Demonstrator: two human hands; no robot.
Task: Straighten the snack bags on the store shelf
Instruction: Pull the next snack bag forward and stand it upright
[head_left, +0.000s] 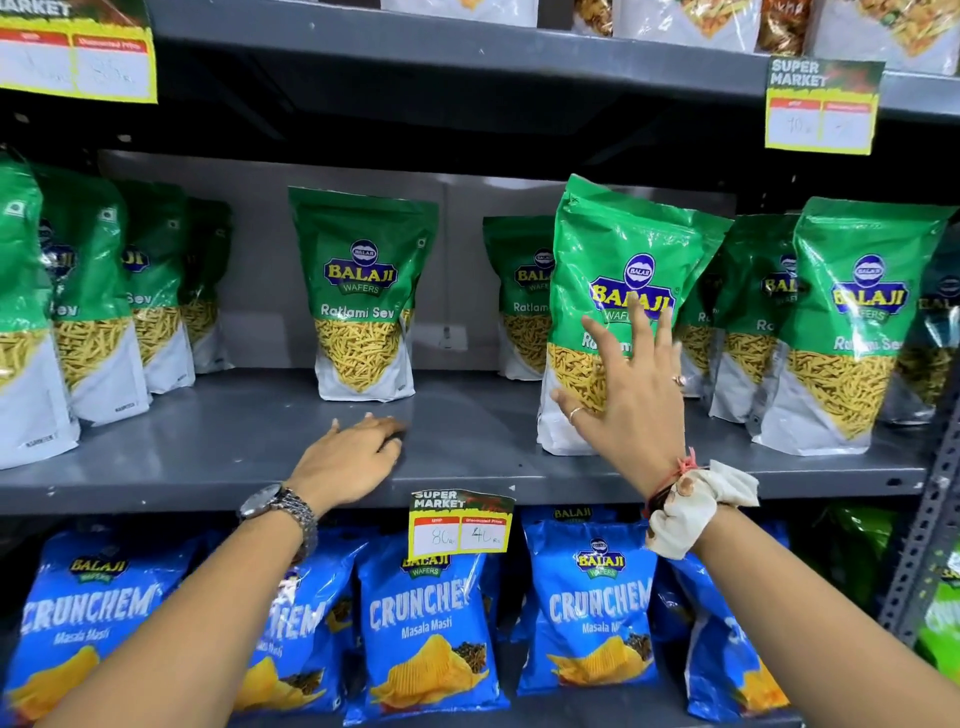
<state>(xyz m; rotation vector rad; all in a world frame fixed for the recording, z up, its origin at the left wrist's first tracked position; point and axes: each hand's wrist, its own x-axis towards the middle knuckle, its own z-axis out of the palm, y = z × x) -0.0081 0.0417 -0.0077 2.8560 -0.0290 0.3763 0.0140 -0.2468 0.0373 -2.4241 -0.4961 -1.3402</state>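
From the head camera, the right hand (631, 395) lies flat and spread against the front of a tilted green snack bag (623, 291) at the shelf's (467, 452) front edge, gripping nothing; the left hand (353, 457) rests open, palm down, on bare shelf. A hard push could topple that bag onto the bags behind it. The rear bags are half hidden, and the price tag (460, 525) is barely readable.

Grey metal shelving (467, 457) w/ grey back panel (260, 249), perforated upright (924, 519) at right.
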